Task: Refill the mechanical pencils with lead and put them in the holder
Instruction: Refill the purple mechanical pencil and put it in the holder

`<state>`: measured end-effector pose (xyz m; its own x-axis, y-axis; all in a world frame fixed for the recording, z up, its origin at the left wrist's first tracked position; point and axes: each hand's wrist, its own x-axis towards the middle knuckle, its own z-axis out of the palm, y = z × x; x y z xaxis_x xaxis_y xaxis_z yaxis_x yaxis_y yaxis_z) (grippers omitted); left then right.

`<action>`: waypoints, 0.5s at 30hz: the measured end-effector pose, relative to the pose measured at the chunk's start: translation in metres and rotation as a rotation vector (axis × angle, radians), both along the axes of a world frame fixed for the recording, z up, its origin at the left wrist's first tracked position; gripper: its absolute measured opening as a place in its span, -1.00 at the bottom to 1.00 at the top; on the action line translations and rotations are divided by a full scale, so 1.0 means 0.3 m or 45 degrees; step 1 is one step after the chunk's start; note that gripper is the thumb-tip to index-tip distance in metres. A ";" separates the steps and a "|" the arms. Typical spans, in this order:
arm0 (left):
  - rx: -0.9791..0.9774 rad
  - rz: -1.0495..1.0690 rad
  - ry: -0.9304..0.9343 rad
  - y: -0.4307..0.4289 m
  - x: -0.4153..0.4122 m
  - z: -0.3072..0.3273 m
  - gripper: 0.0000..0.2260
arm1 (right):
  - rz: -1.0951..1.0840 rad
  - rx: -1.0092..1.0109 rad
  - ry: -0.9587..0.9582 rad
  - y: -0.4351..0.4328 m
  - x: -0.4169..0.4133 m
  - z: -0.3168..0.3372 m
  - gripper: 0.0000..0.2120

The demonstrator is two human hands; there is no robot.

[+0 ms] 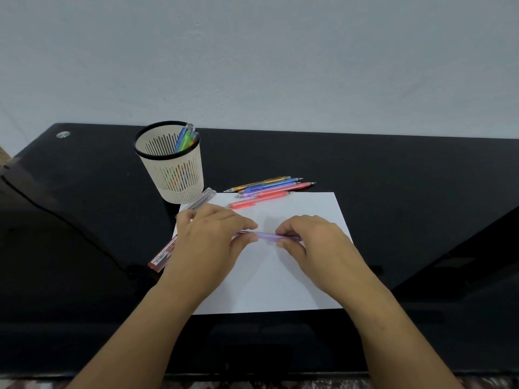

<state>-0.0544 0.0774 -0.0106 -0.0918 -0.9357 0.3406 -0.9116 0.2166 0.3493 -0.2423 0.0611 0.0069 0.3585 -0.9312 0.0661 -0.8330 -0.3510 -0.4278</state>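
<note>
A purple mechanical pencil (266, 236) lies level between my two hands above the white paper sheet (280, 276). My left hand (210, 237) pinches its left end and my right hand (306, 240) pinches its right end. Several coloured mechanical pencils (269, 188) lie in a loose row on the table behind the sheet, with a red one (247, 204) nearest. The cream mesh holder (172, 164) stands at the back left with a few pencils (186, 138) leaning inside it. A red lead case (163, 255) and a clear lead case (200, 202) lie left of my left hand.
The black glossy table (84, 220) runs up to a pale wall. A dark cable (70, 217) crosses the table's left side. A small metal disc (63, 134) sits in the far left corner.
</note>
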 end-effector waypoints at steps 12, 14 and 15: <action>-0.200 0.066 -0.062 0.005 0.028 -0.037 -0.86 | -0.045 -0.148 -0.070 0.001 -0.053 -0.009 -0.80; -0.210 0.071 -0.068 0.006 0.029 -0.041 -0.86 | -0.058 -0.145 -0.077 -0.002 -0.054 -0.014 -0.84; -0.212 0.070 -0.069 0.008 0.028 -0.042 -0.87 | -0.063 -0.145 -0.082 -0.002 -0.054 -0.016 -0.84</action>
